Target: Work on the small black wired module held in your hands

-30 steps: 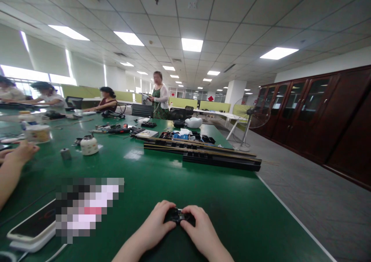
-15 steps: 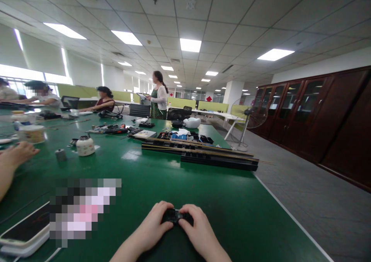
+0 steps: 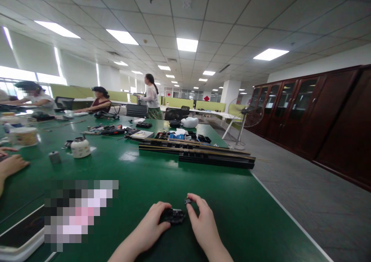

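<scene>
The green table [image 3: 139,181] fills the lower frame, with black rails [image 3: 217,162] lying across it right of centre. At lower centre, the left hand [image 3: 153,219] has its grip clamped on a black part [image 3: 176,216]; the right hand [image 3: 204,220] pinches a small dark piece [image 3: 188,201] just above and right of it, not touching. Best to hold the part steady, pinch lightly by the edges and leave its inner face untouched

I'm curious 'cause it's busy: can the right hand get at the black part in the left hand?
Probably yes: the right hand is close to the black part, whose facing side looks uncovered, though the hand pinches a small piece.
</scene>
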`<state>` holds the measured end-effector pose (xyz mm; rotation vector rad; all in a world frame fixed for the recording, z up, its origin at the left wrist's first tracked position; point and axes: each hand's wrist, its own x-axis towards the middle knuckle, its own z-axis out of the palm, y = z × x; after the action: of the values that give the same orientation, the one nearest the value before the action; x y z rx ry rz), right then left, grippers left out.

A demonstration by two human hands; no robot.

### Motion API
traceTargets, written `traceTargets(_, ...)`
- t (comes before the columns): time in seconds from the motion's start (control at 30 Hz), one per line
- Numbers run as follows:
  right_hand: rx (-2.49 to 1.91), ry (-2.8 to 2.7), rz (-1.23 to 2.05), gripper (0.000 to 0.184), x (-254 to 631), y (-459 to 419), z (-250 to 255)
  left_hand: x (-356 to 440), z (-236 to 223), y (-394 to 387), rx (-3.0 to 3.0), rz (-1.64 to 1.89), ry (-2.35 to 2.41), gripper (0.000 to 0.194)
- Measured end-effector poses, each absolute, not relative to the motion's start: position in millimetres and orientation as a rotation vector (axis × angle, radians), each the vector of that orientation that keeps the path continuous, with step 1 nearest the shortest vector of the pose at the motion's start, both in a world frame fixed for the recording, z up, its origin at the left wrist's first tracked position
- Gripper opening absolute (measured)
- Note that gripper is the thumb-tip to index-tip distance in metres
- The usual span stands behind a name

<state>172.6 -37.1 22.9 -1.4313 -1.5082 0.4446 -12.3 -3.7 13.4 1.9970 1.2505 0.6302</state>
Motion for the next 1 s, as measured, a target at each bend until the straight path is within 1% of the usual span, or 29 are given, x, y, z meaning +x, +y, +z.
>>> traceTargets(0.47, -1.483, -1.261, 0.245, 0.036, 186, -30, 20, -16, 7, -1, 2.014, 0.633, 1.241, 0.043)
traceTargets(1.0, -1.523, -1.290, 0.306, 0.036, 186, -33, 23, -13, 14, -4, 1.995, 0.627, 1.246, 0.041)
